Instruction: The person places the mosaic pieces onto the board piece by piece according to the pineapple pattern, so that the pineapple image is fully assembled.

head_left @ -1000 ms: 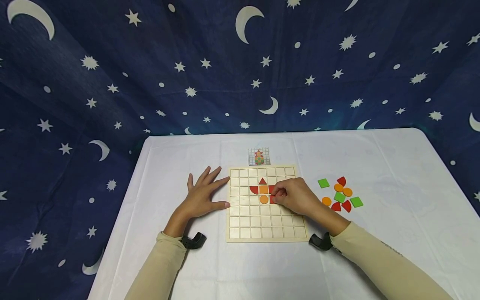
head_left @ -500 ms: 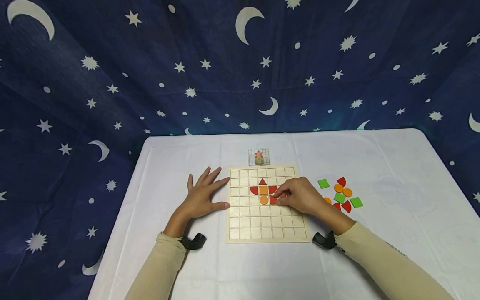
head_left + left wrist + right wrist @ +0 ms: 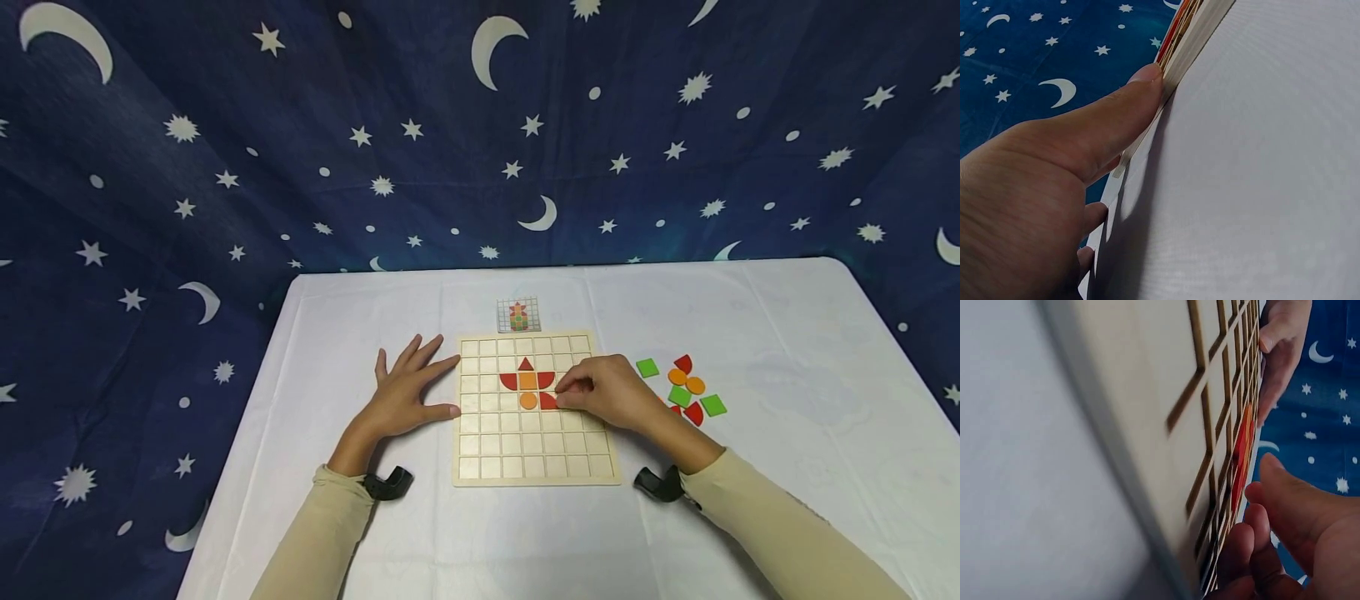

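Note:
A wooden grid board (image 3: 495, 467) lies on the white table in the head view. On it a red triangle (image 3: 526, 365) stands above an orange square (image 3: 527, 381) flanked by two red quarter circles (image 3: 546, 379). Beneath the square are an orange disc (image 3: 528, 401) and, to its right, another red quarter circle (image 3: 547, 401). My right hand (image 3: 607, 392) hovers just right of that piece, fingertips loosely bent beside its edge; nothing shows between them in the right wrist view. With fingers spread, my left hand (image 3: 405, 396) touches the board's left edge with thumb and forefinger.
Right of the board lie loose pieces: green diamond-like tiles (image 3: 713, 404), orange discs (image 3: 695, 385) and red quarter circles (image 3: 693, 413), partly behind my right arm. A small pattern card (image 3: 517, 315) sits beyond the board. A starry blue cloth (image 3: 420, 208) hangs behind the table.
My right hand has drawn back slightly to the right, uncovering the upper right red quarter circle and more of the lower one. My left hand stays in place.

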`<state>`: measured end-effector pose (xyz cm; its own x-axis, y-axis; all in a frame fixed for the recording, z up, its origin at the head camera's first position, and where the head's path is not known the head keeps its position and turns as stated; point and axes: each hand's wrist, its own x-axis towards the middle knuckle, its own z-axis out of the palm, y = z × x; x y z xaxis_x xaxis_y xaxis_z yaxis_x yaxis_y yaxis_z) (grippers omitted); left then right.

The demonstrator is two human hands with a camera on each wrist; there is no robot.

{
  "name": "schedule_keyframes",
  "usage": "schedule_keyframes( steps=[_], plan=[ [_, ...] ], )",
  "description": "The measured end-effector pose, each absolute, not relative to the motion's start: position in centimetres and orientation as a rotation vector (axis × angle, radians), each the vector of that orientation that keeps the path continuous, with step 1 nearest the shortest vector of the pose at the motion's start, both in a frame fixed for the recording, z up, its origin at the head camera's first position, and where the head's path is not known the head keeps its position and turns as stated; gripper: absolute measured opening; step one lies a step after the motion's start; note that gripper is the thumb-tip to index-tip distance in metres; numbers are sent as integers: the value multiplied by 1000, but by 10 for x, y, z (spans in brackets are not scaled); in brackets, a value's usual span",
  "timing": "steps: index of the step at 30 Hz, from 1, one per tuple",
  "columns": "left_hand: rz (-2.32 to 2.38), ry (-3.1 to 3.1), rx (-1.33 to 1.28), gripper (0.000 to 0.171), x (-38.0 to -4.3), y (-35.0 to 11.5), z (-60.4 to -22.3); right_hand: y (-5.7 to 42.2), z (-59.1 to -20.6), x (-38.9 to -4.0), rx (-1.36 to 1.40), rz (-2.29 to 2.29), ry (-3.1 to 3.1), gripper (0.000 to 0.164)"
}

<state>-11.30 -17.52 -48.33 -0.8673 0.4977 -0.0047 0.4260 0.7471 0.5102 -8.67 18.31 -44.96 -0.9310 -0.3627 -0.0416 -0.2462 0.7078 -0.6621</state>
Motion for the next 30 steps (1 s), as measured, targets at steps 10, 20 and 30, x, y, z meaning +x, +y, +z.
schedule_keyframes(
  steps=[10,20,30],
  plan=[
    [762,2816,745,83,-113,-175,-485,241,-437,-89,-328,-970,2966,17],
    [763,2813,742,83,-113,-176,-485,318,-436,-92,-50,-760,3012,32],
    [760,2810,730,83,-112,-174,-486,345,-451,-90,58,-737,2931,44]
  ],
)
